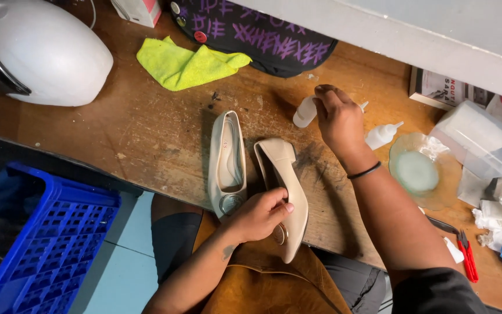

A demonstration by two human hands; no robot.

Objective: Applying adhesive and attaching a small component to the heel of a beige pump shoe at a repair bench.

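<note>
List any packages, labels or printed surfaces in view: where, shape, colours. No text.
Small box: top edge, left of centre; white with a pink side.
Dark bag: top centre, behind the yellow cloth; black with purple lettering and round badges.
Printed card or booklet: right, under the white ledge; rectangular, pale with dark print.
Squeeze bottle at the right hand: white, no label visible.
</note>
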